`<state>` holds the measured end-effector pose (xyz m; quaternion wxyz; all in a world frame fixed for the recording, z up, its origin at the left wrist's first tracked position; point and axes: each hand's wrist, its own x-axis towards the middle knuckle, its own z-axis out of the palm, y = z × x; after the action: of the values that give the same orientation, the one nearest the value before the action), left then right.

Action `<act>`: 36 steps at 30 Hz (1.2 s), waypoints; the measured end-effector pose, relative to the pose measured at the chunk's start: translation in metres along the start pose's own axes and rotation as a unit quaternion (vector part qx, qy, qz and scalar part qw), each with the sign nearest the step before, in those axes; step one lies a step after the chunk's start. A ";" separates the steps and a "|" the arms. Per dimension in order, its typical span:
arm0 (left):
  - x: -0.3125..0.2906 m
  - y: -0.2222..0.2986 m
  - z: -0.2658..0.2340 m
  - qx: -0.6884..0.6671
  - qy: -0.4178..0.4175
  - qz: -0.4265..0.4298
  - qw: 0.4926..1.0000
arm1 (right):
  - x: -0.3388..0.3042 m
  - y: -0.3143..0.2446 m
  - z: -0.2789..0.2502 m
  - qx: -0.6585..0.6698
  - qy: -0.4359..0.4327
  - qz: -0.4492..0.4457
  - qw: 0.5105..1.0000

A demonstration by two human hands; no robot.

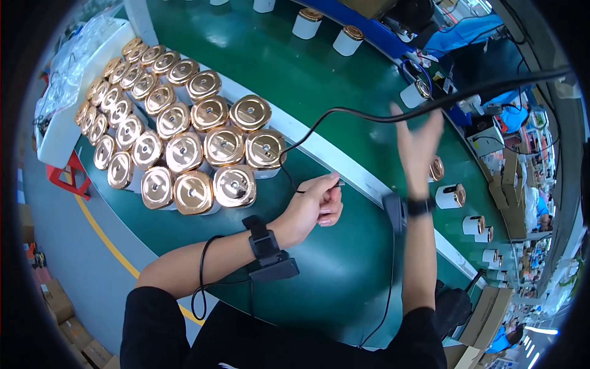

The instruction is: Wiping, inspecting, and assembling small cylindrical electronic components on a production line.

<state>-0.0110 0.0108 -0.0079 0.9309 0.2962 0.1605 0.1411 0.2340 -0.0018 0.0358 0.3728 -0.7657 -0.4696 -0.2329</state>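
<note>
white canisters with shiny copper-coloured lids (pixel 184 154) crowd the left of the green counter (pixel 319 277); a pale rail (pixel 319 149) separates them from the green belt (pixel 276 67), where more canisters stand. the black cable (pixel 369 117) arches across the view in front of the blurred right hand (pixel 421 141), spread wide over the belt. above the counter, near the rail, the left hand (pixel 313 206) pinches the cable's end, whose small metallic tip (pixel 340 183) points right, long axis roughly left to right.

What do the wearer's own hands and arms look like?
The left hand and blurred right hand are ungloved; short black sleeves leave the forearms bare. Each carries a black strap with a dark box trailing a thin black cable.
</note>
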 end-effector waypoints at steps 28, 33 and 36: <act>-0.001 -0.005 0.009 0.087 0.051 0.070 0.992 | -0.107 -0.061 -0.020 0.537 -0.179 0.265 0.781; -0.002 -0.005 0.008 0.112 0.059 0.072 0.989 | -0.108 -0.064 -0.022 0.465 -0.159 0.159 0.856; -0.002 -0.006 0.008 0.137 0.068 0.082 0.985 | -0.109 -0.068 -0.023 0.464 -0.159 0.154 0.858</act>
<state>-0.0084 0.0013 -0.0047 0.8538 0.4228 0.2165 0.2132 0.1241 -0.0601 -0.0030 0.6359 -0.5933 -0.4526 0.1968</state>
